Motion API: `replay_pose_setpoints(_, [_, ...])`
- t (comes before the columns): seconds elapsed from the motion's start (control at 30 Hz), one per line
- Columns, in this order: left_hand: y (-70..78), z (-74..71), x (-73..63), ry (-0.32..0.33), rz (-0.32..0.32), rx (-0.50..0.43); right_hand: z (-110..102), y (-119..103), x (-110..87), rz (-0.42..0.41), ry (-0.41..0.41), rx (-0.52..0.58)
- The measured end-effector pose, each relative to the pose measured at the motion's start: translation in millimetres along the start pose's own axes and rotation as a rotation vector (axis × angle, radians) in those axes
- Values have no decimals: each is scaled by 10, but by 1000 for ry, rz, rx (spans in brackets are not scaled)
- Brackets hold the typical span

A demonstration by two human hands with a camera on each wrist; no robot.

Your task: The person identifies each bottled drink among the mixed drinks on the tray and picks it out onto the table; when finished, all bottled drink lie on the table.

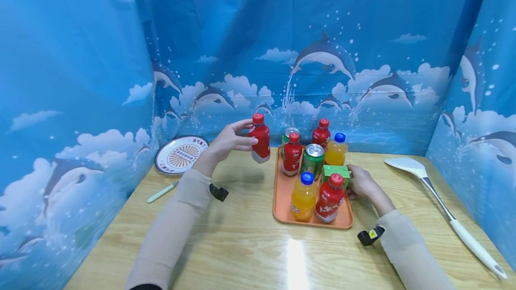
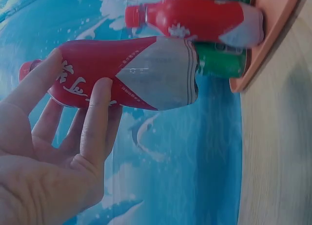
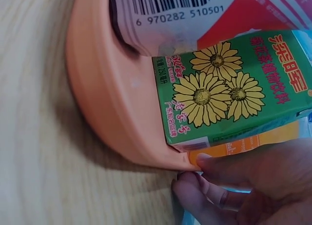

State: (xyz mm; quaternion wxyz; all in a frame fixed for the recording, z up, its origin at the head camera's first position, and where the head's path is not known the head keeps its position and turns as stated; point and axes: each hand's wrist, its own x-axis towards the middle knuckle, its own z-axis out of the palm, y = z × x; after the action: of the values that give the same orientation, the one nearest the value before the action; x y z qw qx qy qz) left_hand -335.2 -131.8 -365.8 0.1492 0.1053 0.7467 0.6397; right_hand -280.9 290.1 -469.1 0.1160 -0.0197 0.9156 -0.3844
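Observation:
My left hand holds a red plastic bottle with a white base, raised a little above the table left of the orange tray. In the left wrist view, thumb and fingers wrap the bottle's upper part; it hangs apart from the tray. My right hand pinches the tray's right rim between thumb and fingers, beside a green drink carton with yellow flowers. Also on the tray stand several red bottles, two orange drink bottles and two green cans.
A patterned plate leans against the backdrop at the back left, near a light green handle. Along the right side lies a long white-handled spatula. A blue dolphin curtain encloses the wooden table.

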Motion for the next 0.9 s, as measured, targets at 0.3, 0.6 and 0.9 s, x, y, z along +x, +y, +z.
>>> replay_pose_setpoints(0.3, [-78,-229,123,148,12,-6,0,-9,-16,-4,-2,38])
replay_pose_setpoints(0.6, [-162,-406,200,243,-3,-27,-9,-3,-25,-3,-6,76])
replay_pose_setpoints(0.9, [-344,-495,297,336,-20,-61,7,9,-20,-4,-12,90])
